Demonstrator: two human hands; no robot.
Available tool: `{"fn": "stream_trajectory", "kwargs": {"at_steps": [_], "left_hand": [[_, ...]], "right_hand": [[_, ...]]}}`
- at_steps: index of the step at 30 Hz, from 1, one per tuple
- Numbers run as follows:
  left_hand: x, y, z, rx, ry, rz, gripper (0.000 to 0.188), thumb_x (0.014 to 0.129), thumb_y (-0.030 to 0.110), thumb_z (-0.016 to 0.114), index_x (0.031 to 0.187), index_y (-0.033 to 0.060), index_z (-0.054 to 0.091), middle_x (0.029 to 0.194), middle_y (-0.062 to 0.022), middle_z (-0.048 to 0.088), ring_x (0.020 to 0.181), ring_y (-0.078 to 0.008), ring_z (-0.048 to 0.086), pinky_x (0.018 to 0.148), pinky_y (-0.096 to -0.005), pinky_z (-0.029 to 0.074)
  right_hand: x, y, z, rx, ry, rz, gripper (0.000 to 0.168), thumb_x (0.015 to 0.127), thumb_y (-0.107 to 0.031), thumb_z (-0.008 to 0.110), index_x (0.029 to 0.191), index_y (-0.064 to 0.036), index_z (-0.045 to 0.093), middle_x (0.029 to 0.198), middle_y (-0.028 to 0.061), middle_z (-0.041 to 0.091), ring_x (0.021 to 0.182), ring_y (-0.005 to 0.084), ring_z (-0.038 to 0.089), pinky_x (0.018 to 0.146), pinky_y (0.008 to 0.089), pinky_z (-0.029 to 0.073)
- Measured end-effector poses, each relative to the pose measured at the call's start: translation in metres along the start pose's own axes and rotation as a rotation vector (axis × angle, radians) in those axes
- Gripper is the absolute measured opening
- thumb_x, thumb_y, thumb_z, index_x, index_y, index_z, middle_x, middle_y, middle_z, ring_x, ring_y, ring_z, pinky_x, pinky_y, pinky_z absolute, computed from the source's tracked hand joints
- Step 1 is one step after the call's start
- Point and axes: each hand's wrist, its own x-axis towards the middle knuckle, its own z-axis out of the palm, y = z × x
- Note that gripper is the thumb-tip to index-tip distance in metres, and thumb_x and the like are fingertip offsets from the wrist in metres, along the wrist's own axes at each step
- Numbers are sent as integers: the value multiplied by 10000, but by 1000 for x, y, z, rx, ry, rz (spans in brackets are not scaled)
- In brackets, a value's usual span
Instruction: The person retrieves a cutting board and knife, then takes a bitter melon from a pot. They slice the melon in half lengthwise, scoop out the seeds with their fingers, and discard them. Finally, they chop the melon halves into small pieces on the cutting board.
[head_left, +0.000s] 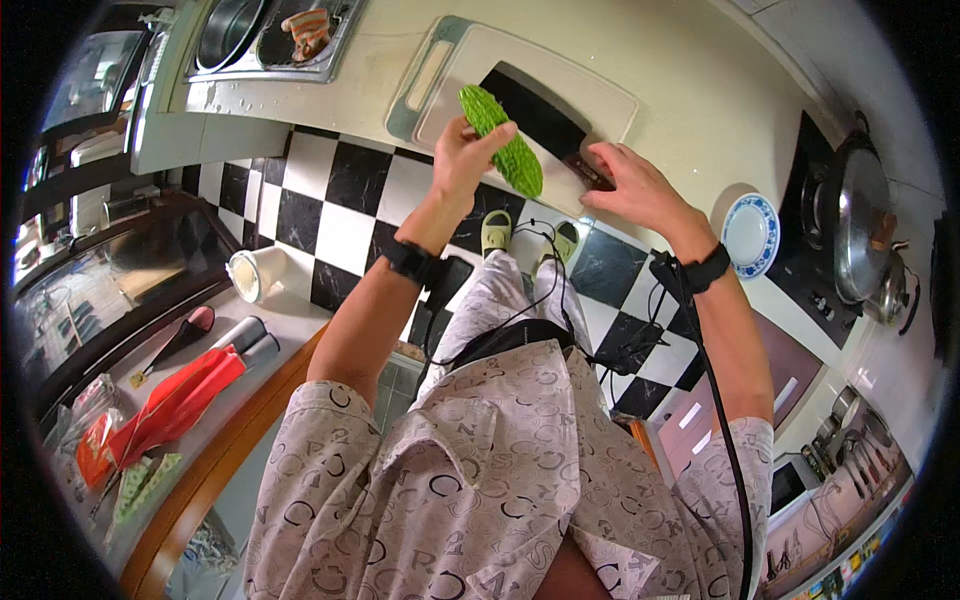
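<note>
A green bitter melon (501, 141) is in my left hand (465, 154), pinched around its middle with the thumb on top. It is held in the air at the near side of the cutting board (480, 64), which has a grey-green handle end. On the board lies a cleaver (536, 101) with a broad dark blade, its brown handle (587, 172) pointing towards my right side. My right hand (634, 184) is at the end of that handle, thumb and fingers apart on either side of it. Whether the fingertips touch the handle is hard to see.
A steel sink (334, 64) holding a striped cloth (307, 34) and a metal basin (229, 34) is at upper left. At right, a blue-rimmed plate (751, 236) stands near the stove (799, 292) with a lidded wok (866, 217). Cables hang from both my wrists.
</note>
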Motion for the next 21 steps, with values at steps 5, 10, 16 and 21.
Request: {"fn": "stream_trajectory", "kwargs": {"at_steps": [5,10,16,21], "left_hand": [[19,-4,0,83,69,13,303,870,279,828,1052,89,679,891,26,676,754,-61,609,618,-227,438],[34,-21,-9,240,171,90,489,802,298,883,1104,-15,661,925,-56,681,763,-112,631,632,-256,485],[57,-41,-5,432,218,99,757,695,444,911,1184,-66,637,1009,-168,741,904,-233,730,839,-342,567],[69,-43,-15,477,170,48,761,695,455,909,1184,-63,640,998,-169,745,917,-236,729,852,-349,564]], "right_hand": [[9,10,-41,274,-268,150,469,880,-276,764,1222,9,615,1047,70,659,969,142,626,860,290,525],[-54,-6,-144,828,-45,102,417,1001,-242,585,1317,30,594,1232,119,673,1089,174,645,928,305,480],[-172,89,-123,953,157,407,396,1007,-284,629,1257,20,593,1013,63,663,882,142,618,765,262,463],[-191,66,-94,1171,140,358,381,981,-264,654,1212,32,585,882,68,601,756,144,553,667,261,442]]}}
